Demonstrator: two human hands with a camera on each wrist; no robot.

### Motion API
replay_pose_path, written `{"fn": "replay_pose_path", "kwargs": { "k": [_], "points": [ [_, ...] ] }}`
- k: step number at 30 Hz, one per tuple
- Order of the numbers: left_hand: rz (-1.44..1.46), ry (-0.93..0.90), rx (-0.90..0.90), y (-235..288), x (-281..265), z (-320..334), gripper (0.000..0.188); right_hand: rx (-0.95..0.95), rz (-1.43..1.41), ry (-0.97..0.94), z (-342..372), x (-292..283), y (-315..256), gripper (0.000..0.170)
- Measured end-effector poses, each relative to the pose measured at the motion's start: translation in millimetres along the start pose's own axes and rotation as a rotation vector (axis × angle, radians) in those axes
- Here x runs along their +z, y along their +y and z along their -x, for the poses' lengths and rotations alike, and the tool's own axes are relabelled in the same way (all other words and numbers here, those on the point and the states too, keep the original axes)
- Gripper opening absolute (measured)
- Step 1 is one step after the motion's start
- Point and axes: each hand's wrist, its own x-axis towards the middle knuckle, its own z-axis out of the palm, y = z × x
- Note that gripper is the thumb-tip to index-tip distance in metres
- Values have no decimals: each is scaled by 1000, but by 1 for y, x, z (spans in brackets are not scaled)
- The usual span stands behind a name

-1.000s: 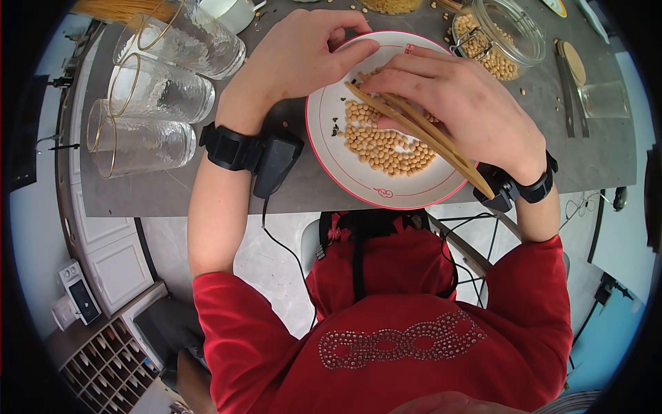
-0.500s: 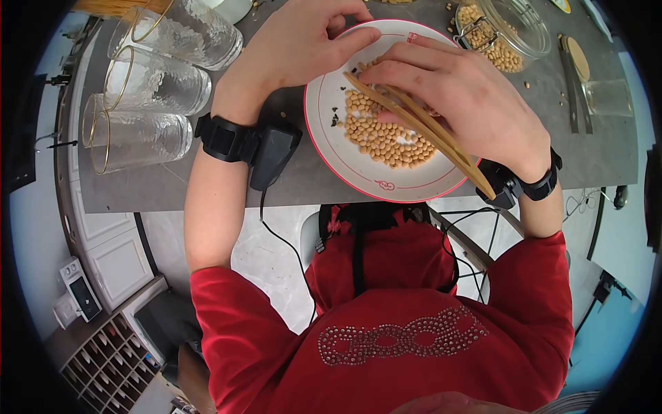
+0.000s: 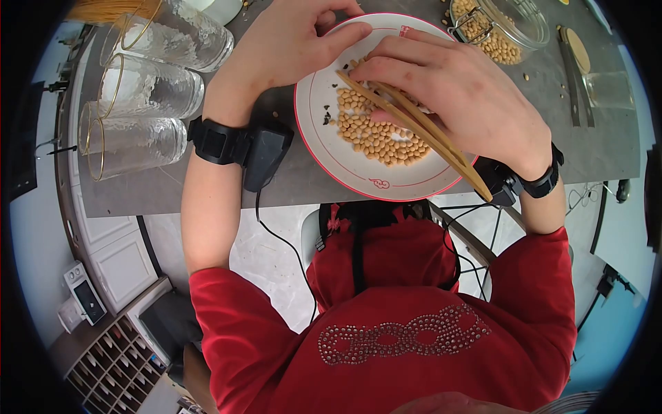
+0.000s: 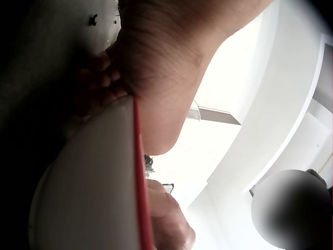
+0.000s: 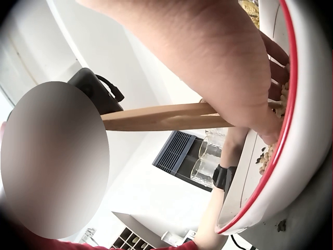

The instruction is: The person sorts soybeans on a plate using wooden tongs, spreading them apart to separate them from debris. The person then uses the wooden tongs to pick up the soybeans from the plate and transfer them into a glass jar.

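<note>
A white plate with a red rim (image 3: 345,169) lies at the table's front edge, holding yellowish beans (image 3: 379,141) and a few dark bits (image 3: 327,119) on its left side. My left hand (image 3: 296,41) grips the far-left rim, thumb over the edge and fingers outside and beneath. Over the plate's right half, my right hand (image 3: 455,96) holds wooden tongs (image 3: 427,134) against the palm, its fingertips down among the beans. In the right wrist view the tongs (image 5: 166,117) stick out behind the hand (image 5: 208,57). What the fingertips touch is hidden.
Three gold-rimmed glasses (image 3: 148,148) lie on the left of the table (image 3: 227,190). At the back right stand an open jar of beans (image 3: 500,48), dark metal tongs (image 3: 576,83) and a clear glass (image 3: 610,91). Loose beans are scattered near the jar.
The plate and left hand have shifted slightly left in the head view, and the glasses also sit a little further left. The right hand keeps its hold on the tongs.
</note>
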Motion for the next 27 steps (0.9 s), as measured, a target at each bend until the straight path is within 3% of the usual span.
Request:
{"fn": "replay_pose_path", "kwargs": {
  "k": [27],
  "points": [
    [6, 8, 7, -3, 1, -2, 19, -9, 8, 6, -1, 0, -2, 37]
  ]
}}
